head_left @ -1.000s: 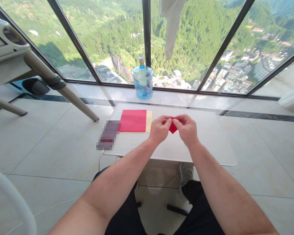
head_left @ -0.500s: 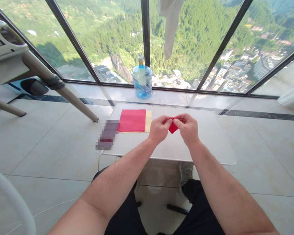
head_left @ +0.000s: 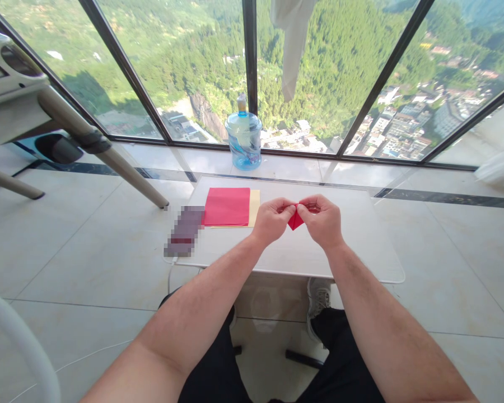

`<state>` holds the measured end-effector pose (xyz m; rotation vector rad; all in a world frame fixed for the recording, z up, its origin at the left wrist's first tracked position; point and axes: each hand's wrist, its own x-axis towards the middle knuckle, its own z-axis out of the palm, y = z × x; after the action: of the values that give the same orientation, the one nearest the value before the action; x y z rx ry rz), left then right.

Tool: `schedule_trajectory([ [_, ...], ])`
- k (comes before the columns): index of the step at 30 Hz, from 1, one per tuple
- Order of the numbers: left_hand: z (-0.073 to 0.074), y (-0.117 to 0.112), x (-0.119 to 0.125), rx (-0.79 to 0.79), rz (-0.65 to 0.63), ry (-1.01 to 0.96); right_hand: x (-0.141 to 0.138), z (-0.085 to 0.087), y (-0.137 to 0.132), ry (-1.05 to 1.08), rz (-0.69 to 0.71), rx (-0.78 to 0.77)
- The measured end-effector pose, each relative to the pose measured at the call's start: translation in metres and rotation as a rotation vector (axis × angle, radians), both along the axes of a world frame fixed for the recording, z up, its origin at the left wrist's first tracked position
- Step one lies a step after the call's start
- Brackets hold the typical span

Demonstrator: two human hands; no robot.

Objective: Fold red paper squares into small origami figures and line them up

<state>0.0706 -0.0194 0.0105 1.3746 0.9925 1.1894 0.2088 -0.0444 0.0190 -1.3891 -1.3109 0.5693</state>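
Observation:
A small folded red paper (head_left: 294,221) is pinched between my two hands above the low white table (head_left: 231,246). My left hand (head_left: 274,219) grips its upper left side with thumb and fingers. From the other side, my right hand (head_left: 322,218) pinches the upper right, the two thumbs almost meeting. The paper's pointed lower end shows below the thumbs, with a crease down its middle; its upper part is hidden by my fingers. Left of my left hand lies a stack of red paper sheets (head_left: 227,206), with yellow paper (head_left: 255,208) sticking out beneath.
A blurred-out phone-like object (head_left: 185,231) with a white cable lies at the table's left edge. Behind the table stands a clear blue water jug (head_left: 244,143) by the window. A metal-legged frame (head_left: 121,168) is at the left, and a white curved bar (head_left: 23,341) at lower left.
The folded red paper has shifted very slightly left, and my right hand's fingers have moved a little. The rest looks the same.

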Motion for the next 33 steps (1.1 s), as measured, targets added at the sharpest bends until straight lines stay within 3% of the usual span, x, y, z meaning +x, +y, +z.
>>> schedule_trajectory([
  [11,-0.0017,0.0011,0.0000,0.000,-0.051,-0.015,-0.0009,-0.0043,-0.0014,-0.100,-0.043,0.074],
  [21,-0.0041,0.0031,-0.0002,-0.096,0.011,-0.071,0.0028,-0.0058,0.0047,0.139,0.037,-0.097],
  [33,-0.0022,0.0026,0.0000,-0.090,0.001,-0.035,0.0003,-0.0020,0.0008,0.054,0.012,-0.113],
])
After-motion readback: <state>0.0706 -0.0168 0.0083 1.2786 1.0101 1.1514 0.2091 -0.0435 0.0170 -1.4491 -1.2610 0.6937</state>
